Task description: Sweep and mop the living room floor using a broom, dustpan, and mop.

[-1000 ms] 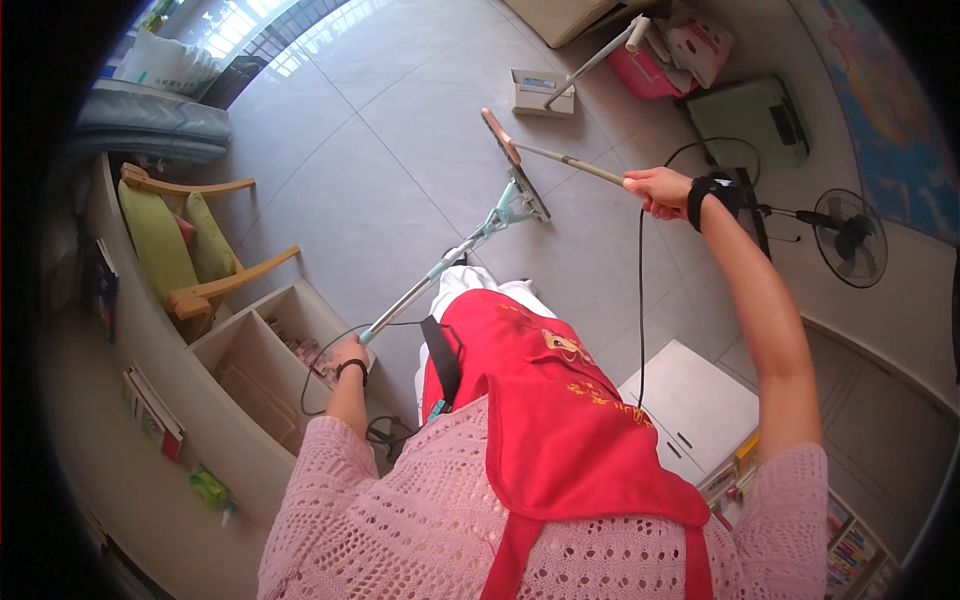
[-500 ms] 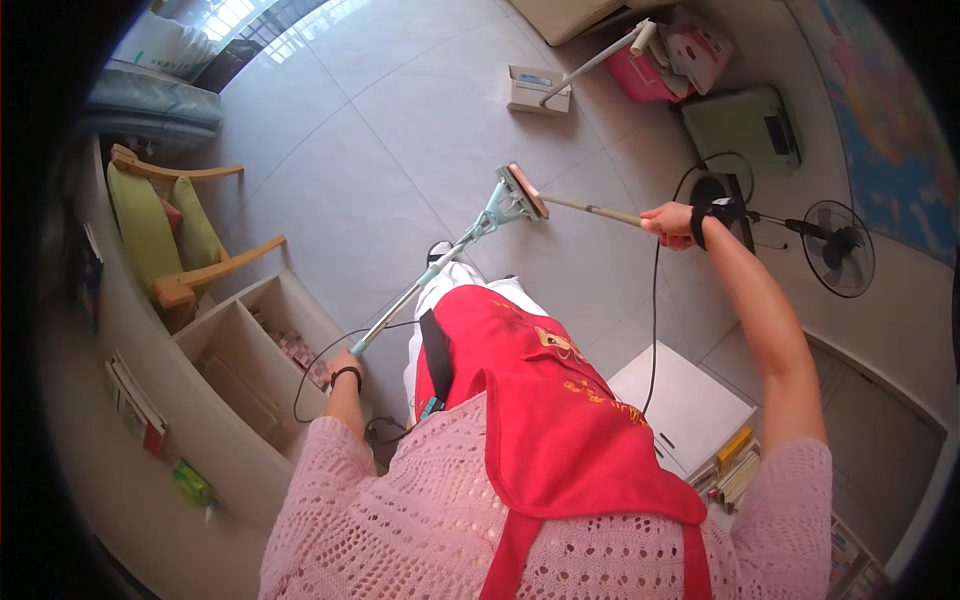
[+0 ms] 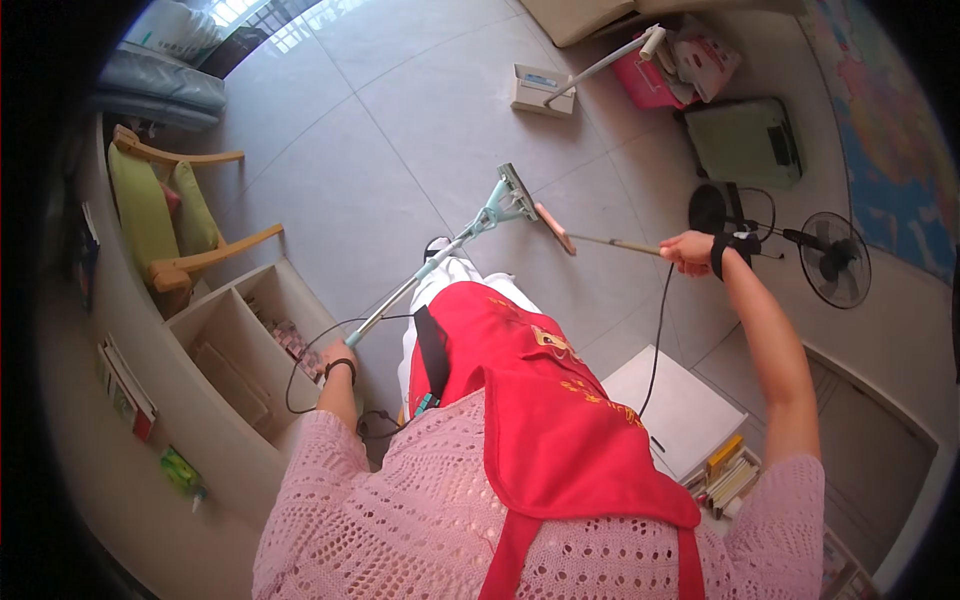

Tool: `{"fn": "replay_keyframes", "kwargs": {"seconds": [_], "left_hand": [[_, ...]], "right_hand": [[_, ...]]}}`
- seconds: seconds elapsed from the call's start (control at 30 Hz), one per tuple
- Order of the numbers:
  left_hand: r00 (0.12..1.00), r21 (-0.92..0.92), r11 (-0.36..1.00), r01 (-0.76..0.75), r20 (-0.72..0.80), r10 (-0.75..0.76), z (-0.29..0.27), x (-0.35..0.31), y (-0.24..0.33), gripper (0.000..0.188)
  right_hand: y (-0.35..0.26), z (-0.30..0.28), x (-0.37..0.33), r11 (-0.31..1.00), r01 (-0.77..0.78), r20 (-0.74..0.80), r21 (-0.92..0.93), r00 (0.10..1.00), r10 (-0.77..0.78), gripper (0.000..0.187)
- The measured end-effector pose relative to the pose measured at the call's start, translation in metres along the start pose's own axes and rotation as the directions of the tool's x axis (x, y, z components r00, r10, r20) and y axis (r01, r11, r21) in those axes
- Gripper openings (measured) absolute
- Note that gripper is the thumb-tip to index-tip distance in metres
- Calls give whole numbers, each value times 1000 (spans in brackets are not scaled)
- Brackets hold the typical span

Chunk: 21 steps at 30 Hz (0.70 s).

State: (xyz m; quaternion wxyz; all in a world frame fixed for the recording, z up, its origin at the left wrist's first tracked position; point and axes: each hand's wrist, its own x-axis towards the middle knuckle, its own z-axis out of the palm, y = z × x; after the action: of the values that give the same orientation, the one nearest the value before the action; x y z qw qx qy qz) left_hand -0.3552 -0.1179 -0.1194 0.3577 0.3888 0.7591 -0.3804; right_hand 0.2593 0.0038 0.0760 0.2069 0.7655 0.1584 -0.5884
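Observation:
My left hand [image 3: 340, 358] is closed round the end of a mop [image 3: 400, 296] with a silver and teal pole. The mop's flat teal head [image 3: 514, 194] points away from me over the floor. In my right hand [image 3: 690, 252] I grip a thin tan stick with a pink bar-shaped head [image 3: 556, 229]; its exact kind I cannot make out. The pink bar is tilted and close beside the mop head's lower right end; whether they touch is hard to tell. Both wrists wear black bands, and a dark cable hangs from the right one.
On the left are a wooden chair [image 3: 163, 266] with green cushions and an open white shelf unit [image 3: 228, 300]. A lidded dustpan [image 3: 542, 92], pink bucket [image 3: 640, 82], green case [image 3: 742, 142] and fan [image 3: 836, 260] stand ahead and right. A white cabinet [image 3: 672, 405] is close on my right.
The pink bar, which lay against the mop head, has swung downward and away from it. My right hand has shifted slightly right and down; my left hand is a little lower and further left.

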Motion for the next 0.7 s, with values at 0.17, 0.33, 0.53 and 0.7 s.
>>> {"fn": "replay_keyframes", "kwargs": {"seconds": [0.17,0.33,0.53,0.7], "left_hand": [[999,-11,1000,-27,-31,26,-8,-5,2,27],[997,36,999,-33,-70,36,-1,5,-3,27],[994,62,998,-24,-102,31,8,15,-4,27],[999,10,1000,22,-32,-22,-13,-3,5,28]], "right_hand": [[-38,1,-6,981,181,-97,-65,978,-187,38],[-73,10,-13,973,211,-57,97,977,-206,35],[-72,21,-24,981,149,-62,127,988,-142,42],[-51,6,-23,990,87,0,112,996,-88,41]]}}
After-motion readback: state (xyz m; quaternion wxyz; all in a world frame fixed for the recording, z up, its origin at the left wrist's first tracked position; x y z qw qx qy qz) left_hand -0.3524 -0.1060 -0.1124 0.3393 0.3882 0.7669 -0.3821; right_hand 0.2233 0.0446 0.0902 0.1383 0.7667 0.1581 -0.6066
